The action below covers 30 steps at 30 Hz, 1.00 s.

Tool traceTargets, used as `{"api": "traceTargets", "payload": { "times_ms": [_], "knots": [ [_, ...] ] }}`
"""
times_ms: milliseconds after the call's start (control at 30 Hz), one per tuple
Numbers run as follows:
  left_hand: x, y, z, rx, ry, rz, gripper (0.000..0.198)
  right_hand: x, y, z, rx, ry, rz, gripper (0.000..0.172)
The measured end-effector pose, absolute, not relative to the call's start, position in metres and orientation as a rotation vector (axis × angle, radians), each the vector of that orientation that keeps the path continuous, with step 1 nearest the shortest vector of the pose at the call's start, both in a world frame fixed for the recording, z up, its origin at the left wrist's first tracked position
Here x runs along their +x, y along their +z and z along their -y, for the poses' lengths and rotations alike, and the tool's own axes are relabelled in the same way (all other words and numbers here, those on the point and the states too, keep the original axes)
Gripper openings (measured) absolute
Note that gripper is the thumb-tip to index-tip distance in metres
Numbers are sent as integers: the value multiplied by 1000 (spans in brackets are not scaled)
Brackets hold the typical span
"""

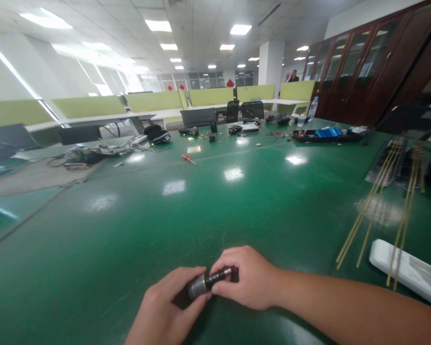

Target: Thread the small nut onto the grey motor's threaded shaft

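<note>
Low in the head view, both hands meet around a small grey metal cylinder with a ribbed shaft (pixel 198 286). The shaft is black, narrower than the body, and ends in a silver tip pointing right and slightly up. My left hand (pixel 168 302) is closed around the thick grey body, thumb below and fingers above. The fingers and thumb of my right hand (pixel 251 278) pinch around the black shaft. The exact kind of part cannot be made out. Beneath both hands lies the glossy green tabletop (pixel 158 225).
A red screwdriver (pixel 187 158) lies farther out. Thin yellowish sticks (pixel 371 206) and a white oblong device (pixel 409 270) are at the right. Along the far side sit a black tray (pixel 330 139), a bottle (pixel 313 108) and electronic clutter. Cables (pixel 89 155) lie at left. A person (pixel 293 75) is far away.
</note>
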State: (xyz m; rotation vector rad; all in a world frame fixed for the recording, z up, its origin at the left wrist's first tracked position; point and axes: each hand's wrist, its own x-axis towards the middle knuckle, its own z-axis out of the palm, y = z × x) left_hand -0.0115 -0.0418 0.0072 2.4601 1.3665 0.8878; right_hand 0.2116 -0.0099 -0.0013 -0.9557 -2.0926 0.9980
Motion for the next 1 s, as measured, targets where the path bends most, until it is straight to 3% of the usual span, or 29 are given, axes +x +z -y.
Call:
{"api": "traceTargets", "payload": {
  "times_ms": [400,1000],
  "knots": [
    [-8,10,47,2483,843,-1226,33,210,-1,10,-938,1034,2002,12],
    [-12,13,48,2624,957,-1289,29,212,2,10,-897,1084,1944,12]
  ]
}}
